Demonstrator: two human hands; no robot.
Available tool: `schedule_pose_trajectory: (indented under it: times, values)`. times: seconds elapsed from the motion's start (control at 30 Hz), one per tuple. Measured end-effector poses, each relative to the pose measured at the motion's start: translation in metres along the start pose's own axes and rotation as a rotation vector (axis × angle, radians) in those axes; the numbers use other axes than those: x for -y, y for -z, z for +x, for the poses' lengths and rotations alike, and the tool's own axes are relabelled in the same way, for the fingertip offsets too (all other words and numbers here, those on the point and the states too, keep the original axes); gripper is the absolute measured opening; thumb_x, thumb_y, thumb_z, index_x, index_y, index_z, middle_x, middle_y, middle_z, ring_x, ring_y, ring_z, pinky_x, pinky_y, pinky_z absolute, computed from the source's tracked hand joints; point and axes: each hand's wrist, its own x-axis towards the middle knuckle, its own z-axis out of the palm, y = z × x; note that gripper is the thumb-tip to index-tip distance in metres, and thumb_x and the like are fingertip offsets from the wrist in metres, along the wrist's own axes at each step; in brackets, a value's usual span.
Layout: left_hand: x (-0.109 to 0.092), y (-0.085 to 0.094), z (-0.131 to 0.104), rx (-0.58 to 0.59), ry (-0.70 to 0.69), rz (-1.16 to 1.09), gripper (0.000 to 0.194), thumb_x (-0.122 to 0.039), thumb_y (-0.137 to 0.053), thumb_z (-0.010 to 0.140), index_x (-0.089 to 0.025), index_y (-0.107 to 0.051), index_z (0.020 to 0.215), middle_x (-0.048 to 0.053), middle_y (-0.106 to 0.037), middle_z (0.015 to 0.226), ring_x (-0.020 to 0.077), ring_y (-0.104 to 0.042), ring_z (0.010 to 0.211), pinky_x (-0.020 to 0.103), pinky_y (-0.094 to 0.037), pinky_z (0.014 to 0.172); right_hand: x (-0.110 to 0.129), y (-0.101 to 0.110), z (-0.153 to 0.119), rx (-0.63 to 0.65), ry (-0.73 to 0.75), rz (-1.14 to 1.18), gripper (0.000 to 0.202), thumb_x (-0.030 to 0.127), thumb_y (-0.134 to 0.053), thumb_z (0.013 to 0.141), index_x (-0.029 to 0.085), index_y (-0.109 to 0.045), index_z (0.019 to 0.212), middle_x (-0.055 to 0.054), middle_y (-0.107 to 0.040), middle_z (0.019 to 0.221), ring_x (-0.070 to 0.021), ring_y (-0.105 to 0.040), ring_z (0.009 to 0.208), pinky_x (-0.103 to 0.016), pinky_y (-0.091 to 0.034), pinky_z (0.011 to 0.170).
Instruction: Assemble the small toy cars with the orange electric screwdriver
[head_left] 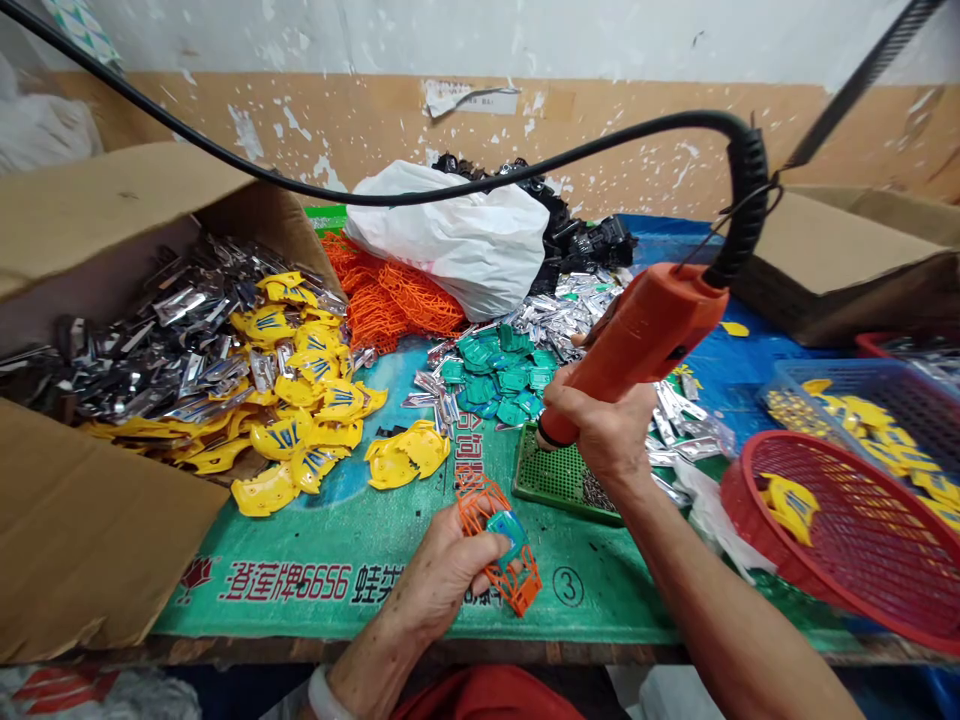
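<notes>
My left hand (pixel 442 565) holds an orange plastic frame (pixel 527 594) near the front edge of the table, its thumb pressing on a teal plastic piece (pixel 510 530) set within the frame. In my right hand (pixel 616 440) is a red-orange electric screwdriver (pixel 649 335), tilted so its tip points down at a green perforated tray (pixel 551 475). Small screws (pixel 598 492) lie in the tray's right part. Whether a screw sits on the tip cannot be made out. Behind the tray lies a heap of teal pieces (pixel 499 370).
Yellow shells (pixel 315 400) and shiny silver parts (pixel 180 305) spill from a cardboard box (pixel 97 520) at left. Orange frames (pixel 397 300) lie under a white bag (pixel 457 235). A red basket (pixel 787 445) stands at right. The screwdriver's black cable (pixel 420 198) arcs overhead.
</notes>
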Motion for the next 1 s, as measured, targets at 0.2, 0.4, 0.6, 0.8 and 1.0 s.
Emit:
schedule_pose_trajectory:
  times: [0.2, 0.4, 0.6, 0.8, 1.0]
  values:
    - [-0.002, -0.003, 0.0, 0.012, -0.024, -0.019, 0.013, -0.02, -0.062, 0.068, -0.016, -0.059, 0.08, -0.003, -0.055, 0.06, 0.0067, -0.05, 0.047, 0.016, -0.026, 0.039, 0.003, 0.0, -0.002, 0.005, 0.003, -0.003, 0.014, 0.019, -0.074, 0.057, 0.018, -0.06, 0.059, 0.003, -0.058, 0.056, -0.0119, -0.051, 0.053, -0.028, -0.044, 0.053]
    - [-0.006, -0.008, -0.002, 0.002, -0.049, -0.01, 0.012, -0.021, -0.061, 0.069, -0.016, -0.057, 0.078, -0.002, -0.059, 0.063, 0.0063, -0.049, 0.046, 0.016, -0.026, 0.038, 0.0, 0.003, 0.0, -0.016, -0.001, 0.042, 0.014, 0.02, -0.075, 0.059, 0.017, -0.061, 0.059, 0.003, -0.058, 0.059, -0.0113, -0.05, 0.051, -0.028, -0.043, 0.05]
    - [-0.003, -0.007, -0.006, 0.032, -0.062, -0.021, 0.012, -0.021, -0.06, 0.072, -0.016, -0.058, 0.083, -0.001, -0.061, 0.066, 0.0068, -0.051, 0.048, 0.016, -0.026, 0.037, 0.035, 0.012, -0.008, 0.013, 0.022, 0.273, 0.019, 0.018, -0.073, 0.059, 0.021, -0.063, 0.074, 0.003, -0.058, 0.063, -0.0137, -0.054, 0.052, -0.033, -0.046, 0.053]
    - [-0.005, -0.008, -0.007, 0.072, -0.091, -0.063, 0.015, -0.021, -0.061, 0.07, -0.016, -0.058, 0.083, -0.003, -0.057, 0.064, 0.0064, -0.049, 0.047, 0.016, -0.026, 0.038, 0.073, 0.016, -0.045, 0.22, -0.06, 0.459, 0.051, 0.019, -0.075, 0.065, 0.028, -0.058, 0.113, 0.002, -0.06, 0.066, -0.017, -0.058, 0.061, -0.034, -0.051, 0.058]
    - [-0.005, -0.009, -0.007, 0.072, -0.081, -0.134, 0.022, -0.021, -0.064, 0.067, -0.014, -0.061, 0.089, -0.003, -0.056, 0.065, 0.0045, -0.038, 0.044, 0.018, -0.025, 0.039, 0.07, 0.013, -0.062, 0.306, -0.113, 0.507, 0.056, 0.025, -0.079, 0.067, 0.031, -0.054, 0.117, 0.002, -0.062, 0.07, -0.0174, -0.059, 0.065, -0.035, -0.053, 0.061]
